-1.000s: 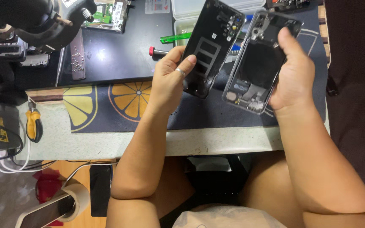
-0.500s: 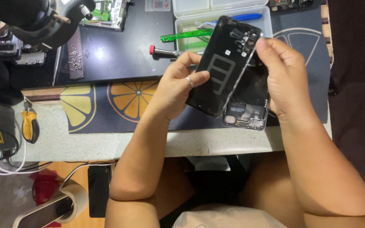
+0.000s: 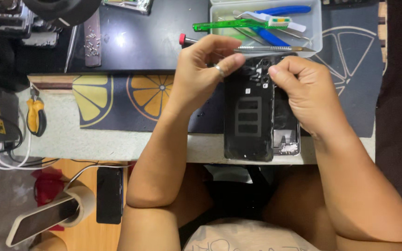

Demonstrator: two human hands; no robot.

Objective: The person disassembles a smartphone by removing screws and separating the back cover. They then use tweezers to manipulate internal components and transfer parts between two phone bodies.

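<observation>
Black glossy phone back cover lies over the opened phone body at the worktop's near edge, on a dark mat with orange-slice prints. Left hand pinches the cover's top corner between curled fingers; right hand, closed, grips its upper right side. Beyond, at the far edge, a clear plastic tray holds a green tool and blue-handled pliers.

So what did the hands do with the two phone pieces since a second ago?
A second ago the left hand held the black back cover and the right hand held the phone body, apart and raised. Now the cover lies over the body, low at the table edge, with both hands pinching its top. The tool tray and the yellow pliers stayed put.
</observation>
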